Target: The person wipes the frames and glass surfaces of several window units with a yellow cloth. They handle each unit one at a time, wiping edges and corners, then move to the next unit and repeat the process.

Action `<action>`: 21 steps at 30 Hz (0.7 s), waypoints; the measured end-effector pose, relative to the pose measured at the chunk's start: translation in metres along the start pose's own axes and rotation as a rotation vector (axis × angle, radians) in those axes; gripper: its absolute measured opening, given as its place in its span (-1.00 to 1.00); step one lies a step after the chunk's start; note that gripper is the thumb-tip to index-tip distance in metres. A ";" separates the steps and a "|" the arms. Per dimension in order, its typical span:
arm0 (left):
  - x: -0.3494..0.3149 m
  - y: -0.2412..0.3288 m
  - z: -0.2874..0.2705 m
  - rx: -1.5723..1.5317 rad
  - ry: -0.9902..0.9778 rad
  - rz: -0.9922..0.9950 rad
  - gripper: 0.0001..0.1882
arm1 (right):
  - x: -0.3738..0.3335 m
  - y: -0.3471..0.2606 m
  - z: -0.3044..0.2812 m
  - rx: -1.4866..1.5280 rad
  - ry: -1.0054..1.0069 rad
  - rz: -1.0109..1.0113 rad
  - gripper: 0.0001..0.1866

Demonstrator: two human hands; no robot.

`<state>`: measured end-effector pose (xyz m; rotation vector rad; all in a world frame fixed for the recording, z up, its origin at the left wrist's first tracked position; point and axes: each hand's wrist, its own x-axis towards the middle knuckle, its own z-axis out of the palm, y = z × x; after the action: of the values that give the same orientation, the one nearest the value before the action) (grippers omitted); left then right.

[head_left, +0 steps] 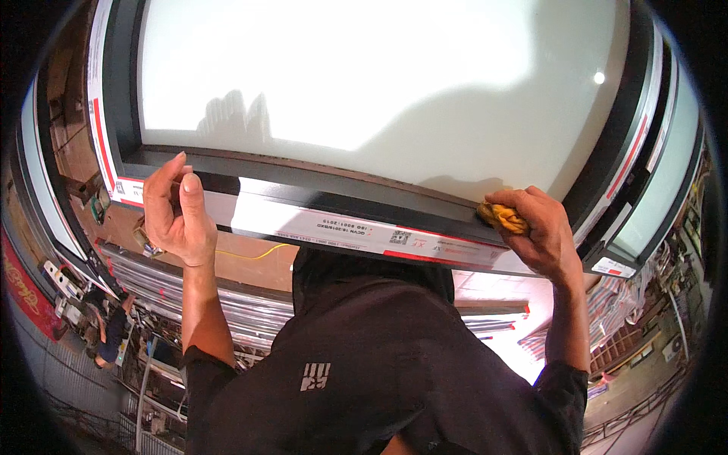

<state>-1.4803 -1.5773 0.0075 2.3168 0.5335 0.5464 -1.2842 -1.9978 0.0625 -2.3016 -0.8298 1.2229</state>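
Note:
In front of me lies a large frame (303,176) of dark profile around a pale frosted glass pane (341,98). White protective tape (303,216) with red and black print covers its near outer side. My right hand (540,231) is closed around a bunched yellow cloth (503,218), which presses on the dark profile at the near right corner. Near the left end of the same near edge, my left hand (180,208) is raised with its fingers loosely curled and apart, holding nothing. Both arms throw shadows on the glass.
More framed panes stand at the far right (671,167) and far left (45,174). Long wrapped profiles (205,296) lie stacked below on the left. Striped bundles (607,311) lie at lower right. A yellow cord (254,255) runs over the floor. Another person (110,334) is at the left.

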 end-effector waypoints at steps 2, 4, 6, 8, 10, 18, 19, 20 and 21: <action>-0.001 0.001 0.001 -0.018 0.014 -0.008 -0.71 | 0.012 -0.011 0.007 0.050 0.031 -0.065 -0.50; -0.001 0.002 0.002 -0.029 0.034 -0.026 -0.72 | 0.034 -0.030 0.024 0.109 0.051 -0.133 -0.50; -0.001 0.002 0.003 -0.015 0.051 -0.035 -0.73 | 0.062 -0.051 0.042 0.115 0.102 -0.318 -0.49; -0.001 0.001 0.005 -0.048 0.075 -0.046 -0.74 | 0.082 -0.058 0.047 0.080 0.079 -0.361 -0.48; -0.002 0.001 0.006 -0.063 0.093 -0.067 -0.74 | 0.083 -0.053 0.041 0.038 0.068 -0.426 -0.48; -0.001 0.001 0.007 0.068 0.092 -0.011 -0.73 | 0.024 -0.017 0.011 0.164 -0.002 -0.120 -0.50; -0.001 0.001 0.007 0.052 0.093 -0.003 -0.73 | 0.036 -0.026 0.018 0.200 0.022 -0.155 -0.50; -0.001 0.001 0.007 0.033 0.103 -0.007 -0.72 | 0.052 -0.039 0.028 0.169 0.065 -0.256 -0.56; -0.001 0.002 0.007 0.017 0.111 -0.022 -0.72 | 0.070 -0.053 0.041 0.172 0.116 -0.374 -0.56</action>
<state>-1.4771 -1.5830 0.0033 2.3038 0.6170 0.6654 -1.3043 -1.9085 0.0301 -1.9488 -1.0133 0.9470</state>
